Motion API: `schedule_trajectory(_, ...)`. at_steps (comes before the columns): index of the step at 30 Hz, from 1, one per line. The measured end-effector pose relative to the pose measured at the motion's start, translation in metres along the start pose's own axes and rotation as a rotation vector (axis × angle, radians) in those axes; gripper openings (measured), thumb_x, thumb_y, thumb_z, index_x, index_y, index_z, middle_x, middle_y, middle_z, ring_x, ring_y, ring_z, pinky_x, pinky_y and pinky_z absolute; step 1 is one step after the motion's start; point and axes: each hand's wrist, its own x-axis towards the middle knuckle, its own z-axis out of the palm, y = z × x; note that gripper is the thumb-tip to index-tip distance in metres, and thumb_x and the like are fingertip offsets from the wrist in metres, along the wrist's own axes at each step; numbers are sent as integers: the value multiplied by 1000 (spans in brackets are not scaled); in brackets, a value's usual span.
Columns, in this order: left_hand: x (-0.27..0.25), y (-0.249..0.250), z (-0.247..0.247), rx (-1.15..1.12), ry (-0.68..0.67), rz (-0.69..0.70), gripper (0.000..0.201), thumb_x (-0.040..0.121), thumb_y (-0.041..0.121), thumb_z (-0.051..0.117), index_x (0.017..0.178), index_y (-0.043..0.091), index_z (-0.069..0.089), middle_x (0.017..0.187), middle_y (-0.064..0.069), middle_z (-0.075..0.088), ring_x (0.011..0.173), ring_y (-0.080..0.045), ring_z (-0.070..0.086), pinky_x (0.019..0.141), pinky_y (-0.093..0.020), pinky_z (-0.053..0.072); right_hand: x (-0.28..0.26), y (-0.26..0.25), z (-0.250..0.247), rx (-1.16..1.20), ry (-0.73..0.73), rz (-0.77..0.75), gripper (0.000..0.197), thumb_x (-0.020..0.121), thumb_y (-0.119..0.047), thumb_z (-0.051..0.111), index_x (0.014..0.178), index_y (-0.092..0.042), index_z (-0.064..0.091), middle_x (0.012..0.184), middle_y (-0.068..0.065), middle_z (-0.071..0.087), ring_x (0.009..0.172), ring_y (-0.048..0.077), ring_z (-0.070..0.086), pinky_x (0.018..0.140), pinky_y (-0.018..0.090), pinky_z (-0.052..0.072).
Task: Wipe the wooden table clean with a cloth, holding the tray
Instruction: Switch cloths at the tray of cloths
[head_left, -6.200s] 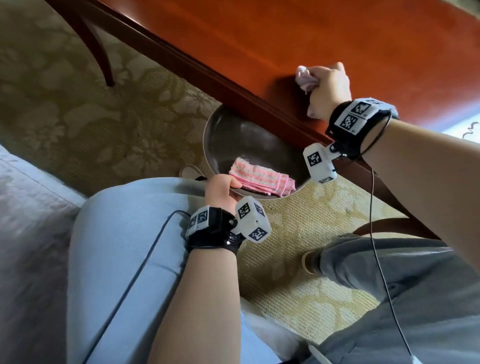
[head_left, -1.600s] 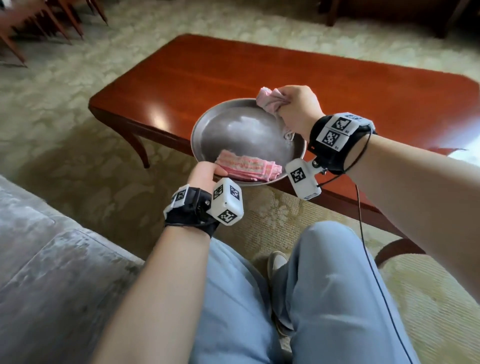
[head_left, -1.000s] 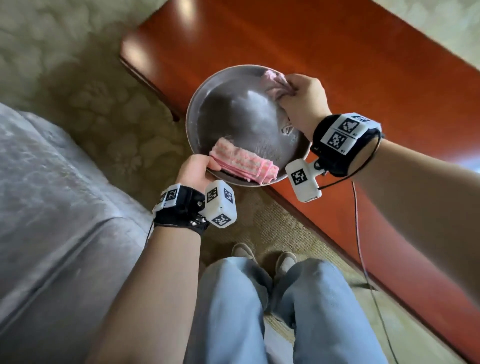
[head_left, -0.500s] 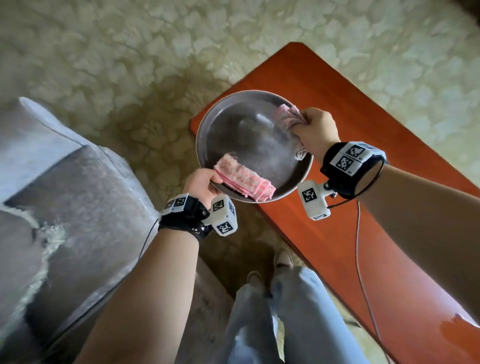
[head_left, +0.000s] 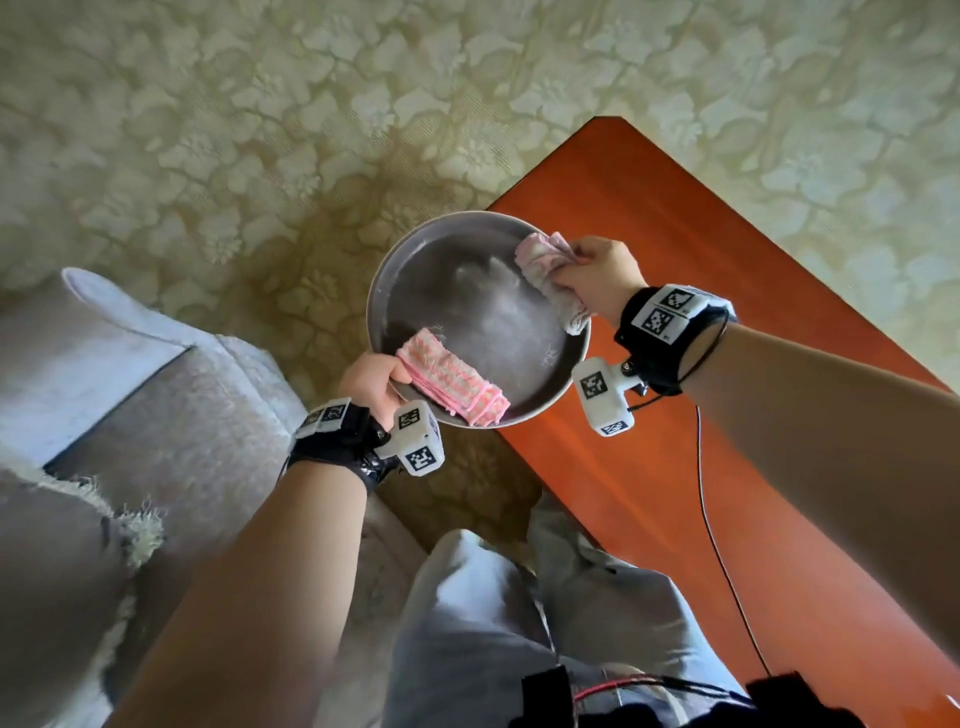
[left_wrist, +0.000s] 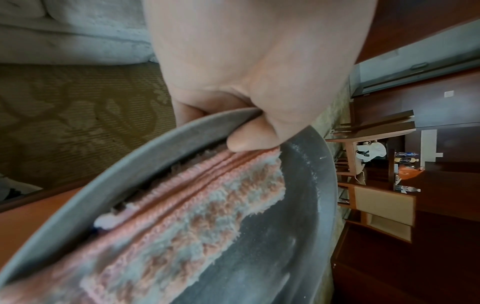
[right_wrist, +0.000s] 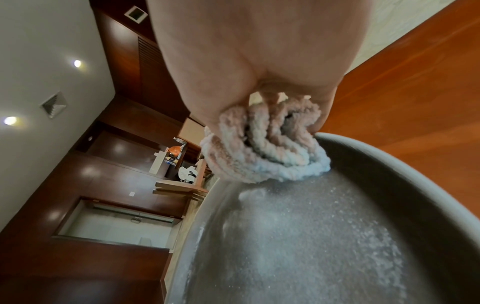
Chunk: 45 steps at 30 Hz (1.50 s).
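Gripping the rim of the round metal tray (head_left: 387, 270), the left hand (head_left: 371, 382) has its thumb over the edge, touching the folded pink cloth (head_left: 452, 382) lying inside just beside it. The right hand (head_left: 597, 275) clutches a bunched pale cloth (head_left: 545, 270) against the opposite rim. The tray is held over the corner of the wooden worktop (head_left: 727, 312), white powder on its floor.

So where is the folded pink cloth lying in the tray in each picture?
Head view: the folded pink cloth lies at the tray's near edge, beside the left hand.
Left wrist view: it runs from the thumb down to the bottom left, filling the lower middle.
Right wrist view: not in it; only the bunched cloth in the right hand shows.
Shared landmark: the grey tray.
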Motion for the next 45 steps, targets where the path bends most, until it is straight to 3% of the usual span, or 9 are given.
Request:
schedule_trajectory(5, 38, 30, -4, 18, 29, -12, 25, 98, 2, 36, 76, 11, 43, 75, -5, 46, 62, -19, 46, 55, -29, 40, 36, -8, 21, 30, 13, 51, 13, 86, -18, 65, 99, -22, 66, 87, -2, 62, 74, 14, 57, 59, 23, 47)
schedule_trajectory(12, 132, 62, -36, 124, -37, -52, 22, 87, -6, 56, 69, 6, 51, 78, -3, 47, 71, -10, 45, 62, 0, 34, 86, -20, 69, 100, 65, 199, 23, 86, -18, 68, 109, -15, 69, 89, 0, 63, 78, 14, 56, 69, 27, 51)
schedule_trajectory(16, 168, 110, -42, 308, -10, 52, 32, 90, -8, 41, 63, 9, 37, 62, -6, 38, 56, -17, 40, 48, -12, 38, 114, -24, 102, 126, 148, 282, 18, 87, -12, 66, 104, -7, 68, 81, -1, 57, 72, 11, 51, 49, 8, 37)
schedule_trajectory(20, 201, 143, -37, 363, -43, -57, 23, 83, -7, 38, 67, 8, 34, 65, -6, 36, 56, -23, 39, 52, -27, 38, 142, -16, 134, 150, 242, 374, 2, 84, -14, 67, 83, -15, 65, 72, -2, 56, 63, 10, 48, 49, 15, 36)
schedule_trajectory(27, 273, 130, -26, 495, -74, -99, 21, 85, -4, 45, 66, 3, 42, 64, -10, 37, 61, -27, 38, 53, -34, 35, 169, 39, 194, 197, 349, 532, 23, 84, -15, 65, 65, -23, 53, 63, -11, 52, 57, 4, 46, 49, 15, 37)
schedule_trajectory(30, 297, 114, -22, 489, -90, -69, 5, 79, -1, 51, 82, 1, 54, 74, -12, 47, 80, -25, 44, 63, -38, 43, 179, 65, 217, 198, 371, 564, 10, 83, -18, 64, 74, -19, 60, 69, -7, 57, 60, 7, 50, 56, 20, 39)
schedule_trajectory(34, 356, 81, -22, 394, -103, -46, 60, 46, 7, 48, 104, 7, 66, 92, -14, 67, 85, -32, 62, 76, -38, 53, 193, 95, 243, 233, 389, 609, 5, 81, -23, 66, 86, -22, 65, 76, -5, 63, 69, 12, 57, 59, 19, 42)
schedule_trajectory(40, 344, 92, -7, 359, -64, 47, 72, 72, -8, 47, 139, 15, 54, 118, -5, 66, 105, -22, 61, 79, -27, 50, 206, 113, 263, 273, 432, 638, 7, 74, -27, 63, 79, -23, 65, 80, -1, 69, 78, 23, 68, 74, 38, 58)
schedule_trajectory(45, 352, 92, -2, 401, -71, 55, 89, 55, 6, 50, 143, 17, 52, 128, -5, 66, 120, -27, 60, 90, -29, 50, 210, 114, 265, 279, 469, 632, 9, 79, -30, 65, 76, -24, 59, 70, -11, 59, 64, 8, 55, 64, 25, 47)
